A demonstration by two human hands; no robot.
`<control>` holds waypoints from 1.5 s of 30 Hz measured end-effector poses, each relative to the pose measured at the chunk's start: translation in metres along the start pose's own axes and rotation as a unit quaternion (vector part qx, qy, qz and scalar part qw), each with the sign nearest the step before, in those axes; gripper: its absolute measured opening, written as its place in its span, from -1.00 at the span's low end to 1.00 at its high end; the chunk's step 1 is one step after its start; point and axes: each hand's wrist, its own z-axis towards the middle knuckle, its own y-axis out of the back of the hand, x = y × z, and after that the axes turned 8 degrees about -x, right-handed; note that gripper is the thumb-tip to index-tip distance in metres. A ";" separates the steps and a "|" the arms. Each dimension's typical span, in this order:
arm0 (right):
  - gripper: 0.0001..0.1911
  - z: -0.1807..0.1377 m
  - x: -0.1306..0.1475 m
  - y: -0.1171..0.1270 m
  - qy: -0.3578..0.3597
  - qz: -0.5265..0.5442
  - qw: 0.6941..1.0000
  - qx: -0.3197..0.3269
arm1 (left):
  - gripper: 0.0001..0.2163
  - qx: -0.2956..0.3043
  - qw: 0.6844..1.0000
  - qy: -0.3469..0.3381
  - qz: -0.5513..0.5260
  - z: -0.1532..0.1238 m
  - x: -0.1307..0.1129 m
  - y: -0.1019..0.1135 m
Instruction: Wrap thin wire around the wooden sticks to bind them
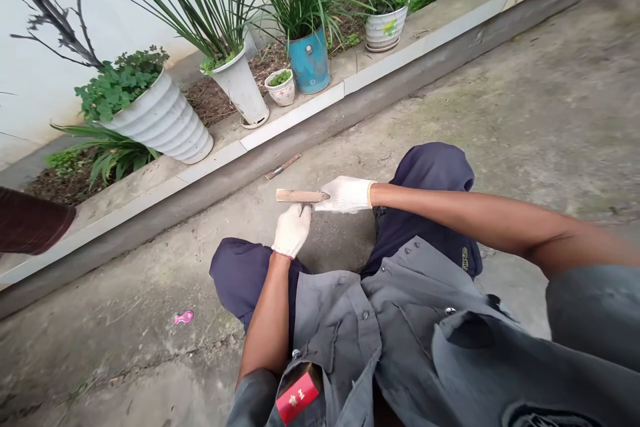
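I am squatting on a concrete yard, both hands in white knit gloves in front of my knees. A short flat wooden stick [298,195] lies level between them. My right hand [347,194] is closed on the stick's right end, fingers pointing left. My left hand [292,229] is curled into a fist right under the stick's middle, touching or holding it from below. Whether the right hand holds anything besides the stick is hidden.
A second small stick or tool [283,166] lies on the ground by the raised kerb [300,130]. Potted plants line the ledge: a white ribbed pot [165,123], a tall white pot [243,87], a blue pot [310,61]. A pink scrap [183,317] lies at left.
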 end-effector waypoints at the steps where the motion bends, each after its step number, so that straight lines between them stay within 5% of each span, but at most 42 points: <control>1: -0.35 0.001 -0.002 -0.001 -0.005 -0.004 1.000 -0.001 | -0.75 0.004 1.000 0.008 -0.011 0.000 -0.003 0.000; 6: -0.28 0.008 -0.013 -0.003 0.003 -0.059 0.998 -0.018 | -0.80 0.008 0.992 0.073 -0.106 0.001 -0.009 0.001; 16: -0.54 0.007 -0.016 -0.016 0.009 -0.095 0.992 -0.076 | -0.84 -0.043 0.974 0.111 -0.191 0.007 0.005 -0.004; 25: -0.24 0.008 -0.006 -0.012 -0.025 -0.115 0.989 -0.084 | -0.78 -0.035 0.985 0.098 -0.135 0.007 0.006 -0.002; 32: -0.29 0.022 -0.016 -0.003 0.003 -0.128 0.991 -0.049 | -0.76 -0.032 0.998 0.038 0.031 0.007 0.013 -0.002; 37: -0.52 0.052 -0.029 0.021 -0.043 -0.157 0.983 -0.088 | -0.80 0.067 0.990 -0.060 0.112 0.012 0.010 -0.002; 42: -0.66 0.076 -0.044 0.037 -0.023 -0.239 0.966 -0.095 | -0.72 0.129 0.961 -0.184 0.164 0.045 -0.010 0.017; 45: -0.68 0.084 -0.053 0.036 -0.007 -0.260 0.965 -0.020 | -0.73 0.116 0.953 -0.224 0.165 0.079 -0.026 0.040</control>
